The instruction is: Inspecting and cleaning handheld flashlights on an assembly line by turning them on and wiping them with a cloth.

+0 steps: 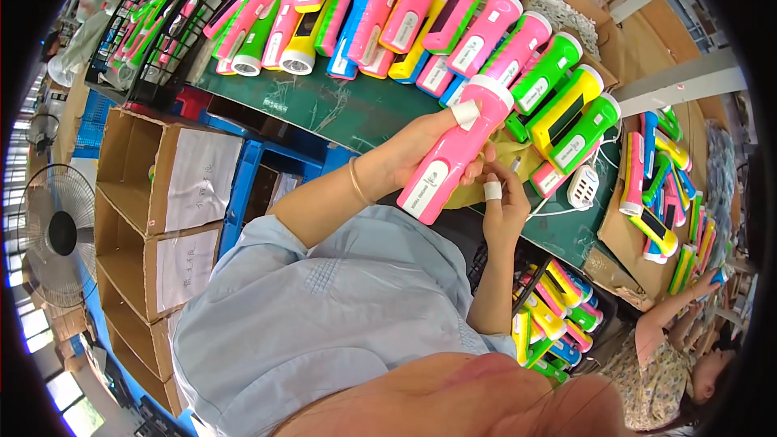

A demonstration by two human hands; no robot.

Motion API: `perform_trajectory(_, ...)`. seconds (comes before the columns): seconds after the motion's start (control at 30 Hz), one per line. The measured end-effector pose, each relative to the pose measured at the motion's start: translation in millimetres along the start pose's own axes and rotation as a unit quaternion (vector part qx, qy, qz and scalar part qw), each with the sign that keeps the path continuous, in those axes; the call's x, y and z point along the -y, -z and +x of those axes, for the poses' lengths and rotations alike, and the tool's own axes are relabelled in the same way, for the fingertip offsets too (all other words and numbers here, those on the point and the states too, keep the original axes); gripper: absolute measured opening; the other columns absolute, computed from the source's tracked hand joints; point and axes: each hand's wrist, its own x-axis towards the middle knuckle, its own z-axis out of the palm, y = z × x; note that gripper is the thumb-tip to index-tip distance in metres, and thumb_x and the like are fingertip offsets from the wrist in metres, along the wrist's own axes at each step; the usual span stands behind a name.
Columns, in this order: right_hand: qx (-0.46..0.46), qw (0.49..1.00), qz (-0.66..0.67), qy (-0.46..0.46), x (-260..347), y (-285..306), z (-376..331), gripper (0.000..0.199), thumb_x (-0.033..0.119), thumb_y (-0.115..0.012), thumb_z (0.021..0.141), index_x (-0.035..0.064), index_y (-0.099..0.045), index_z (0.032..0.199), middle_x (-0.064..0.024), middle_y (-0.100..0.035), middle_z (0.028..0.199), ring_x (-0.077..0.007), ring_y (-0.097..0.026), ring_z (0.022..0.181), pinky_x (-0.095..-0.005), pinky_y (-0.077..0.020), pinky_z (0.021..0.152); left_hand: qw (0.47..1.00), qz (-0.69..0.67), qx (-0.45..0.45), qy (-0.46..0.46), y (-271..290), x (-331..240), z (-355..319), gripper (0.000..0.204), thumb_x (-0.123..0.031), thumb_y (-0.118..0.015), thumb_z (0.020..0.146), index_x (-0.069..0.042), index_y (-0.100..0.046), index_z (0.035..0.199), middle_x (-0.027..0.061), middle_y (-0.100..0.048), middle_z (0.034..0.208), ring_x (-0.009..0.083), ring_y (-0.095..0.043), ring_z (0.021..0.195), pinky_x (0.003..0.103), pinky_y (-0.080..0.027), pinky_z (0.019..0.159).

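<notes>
My left hand [417,146] is closed round a pink flashlight [453,154] with a white lens rim and a white label, held tilted above the table's near edge. White tape wraps the left thumb. My right hand [505,204], also with white tape on a finger, is just right of the flashlight. Its fingers are drawn together near a small, thin pale piece, and I cannot make out what they hold. Behind it lies a yellow cloth [515,154]. Pink, green, yellow and blue flashlights [414,20] stand in a crowded row along the far side.
A green tabletop [324,109] lies ahead. A white multi-port USB charger [582,188] with cables is at right. A black crate [154,40], cardboard compartments [129,218] and a fan [61,231] are left. More flashlights fill a box [619,247] and a lower crate; another person [660,364] works at right.
</notes>
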Motion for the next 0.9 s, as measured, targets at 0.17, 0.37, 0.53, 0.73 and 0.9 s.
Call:
perform_trajectory(0.17,0.012,0.994,0.058,-0.093,14,9,11,0.027,0.022,-0.049,0.092,-0.0001,-0.06,0.103,-0.0038,-0.06,0.076,-0.0063,-0.052,0.059,-0.0182,-0.0352,0.045,0.998,0.019,-0.051,0.009,-4,2,2,0.036,-0.032,-0.05,0.088,-0.004,-0.047,0.11,0.0132,-0.059,0.083,0.0207,-0.06,0.06,0.029,-0.051,0.049)
perform_trajectory(0.37,0.16,0.985,-0.058,-0.029,62,16,79,0.038,0.036,-0.049,0.089,-0.0003,-0.06,0.09,-0.0039,-0.056,0.064,-0.0121,-0.05,0.059,-0.0285,-0.0396,0.054,0.95,0.304,-0.075,0.004,-13,22,-3,0.035,-0.02,-0.057,0.083,-0.001,-0.043,0.109,0.0102,-0.057,0.079,0.0179,-0.061,0.061,0.03,-0.051,0.052)
perform_trajectory(0.53,0.225,0.963,-0.118,0.084,61,1,90,0.03,0.029,-0.057,0.08,-0.0005,-0.057,0.076,-0.0046,-0.049,0.058,-0.0127,-0.047,0.055,-0.0282,-0.037,0.053,0.896,0.432,-0.104,-0.028,-18,28,-9,0.037,-0.017,-0.061,0.079,0.0,-0.043,0.106,0.0079,-0.057,0.078,0.0152,-0.059,0.058,0.028,-0.049,0.05)
perform_trajectory(0.73,0.303,0.93,0.206,0.007,40,-2,78,0.02,0.018,-0.049,0.078,0.0001,-0.055,0.083,-0.0035,-0.054,0.076,-0.0104,-0.049,0.069,-0.0237,-0.04,0.061,0.952,0.29,-0.08,0.064,-21,29,-20,0.029,-0.016,-0.062,0.078,0.0,-0.047,0.098,0.0079,-0.056,0.076,0.0138,-0.057,0.055,0.027,-0.047,0.046)
perform_trajectory(0.9,0.326,0.936,-0.131,-0.02,45,0,91,0.033,0.027,-0.05,0.079,-0.0043,-0.057,0.085,-0.0127,-0.057,0.071,-0.022,-0.053,0.064,-0.031,-0.0421,0.061,0.941,0.306,-0.09,0.112,-10,29,-11,0.027,-0.014,-0.061,0.079,-0.001,-0.046,0.097,0.0086,-0.056,0.074,0.016,-0.057,0.053,0.027,-0.047,0.044)
